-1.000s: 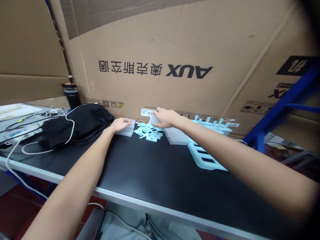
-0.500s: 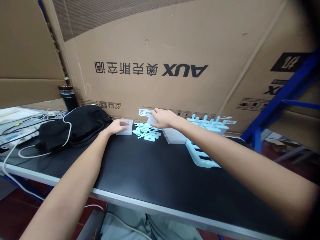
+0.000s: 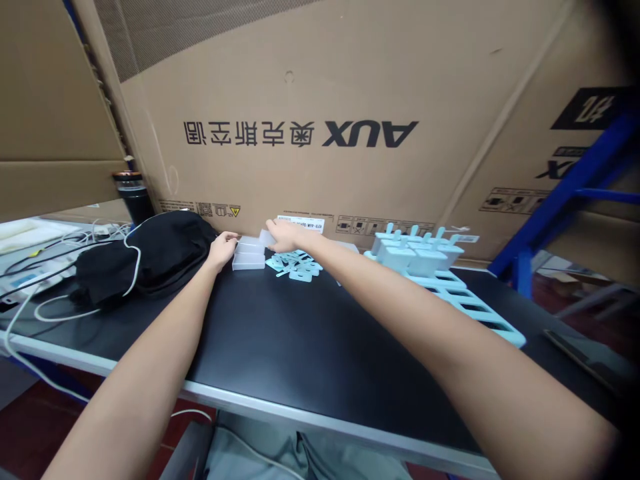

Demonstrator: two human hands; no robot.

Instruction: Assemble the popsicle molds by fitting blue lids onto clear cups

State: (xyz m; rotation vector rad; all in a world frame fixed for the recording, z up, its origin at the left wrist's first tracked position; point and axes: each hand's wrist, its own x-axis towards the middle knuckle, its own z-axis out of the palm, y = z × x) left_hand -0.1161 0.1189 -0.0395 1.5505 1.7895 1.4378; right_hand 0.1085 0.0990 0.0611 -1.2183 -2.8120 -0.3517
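My right hand (image 3: 283, 235) is closed on a translucent plastic mould cup (image 3: 265, 238) at the back of the table. Part of the cup is hidden by my fingers. My left hand (image 3: 223, 249) lies at the left end of several translucent mould cups (image 3: 249, 259) set in a row, its fingers loosely extended and not wrapped around anything. Whether its fingertips touch the cups I cannot tell. A pile of flat light-blue popsicle sticks (image 3: 300, 270) lies just right of the cups, under my right wrist.
On the right, a light-blue rack (image 3: 480, 303) bears several popsicle moulds (image 3: 420, 257) with upright handles. A black bag (image 3: 167, 250) and white cables lie left, with a dark bottle (image 3: 136, 200) behind. A large cardboard box (image 3: 300, 180) walls the back; a blue metal frame (image 3: 525, 267) stands right.
My right hand has moved left with a mould cup, over the sticks to the row of cups. My left hand has drawn back slightly left. More of the blue rack shows.
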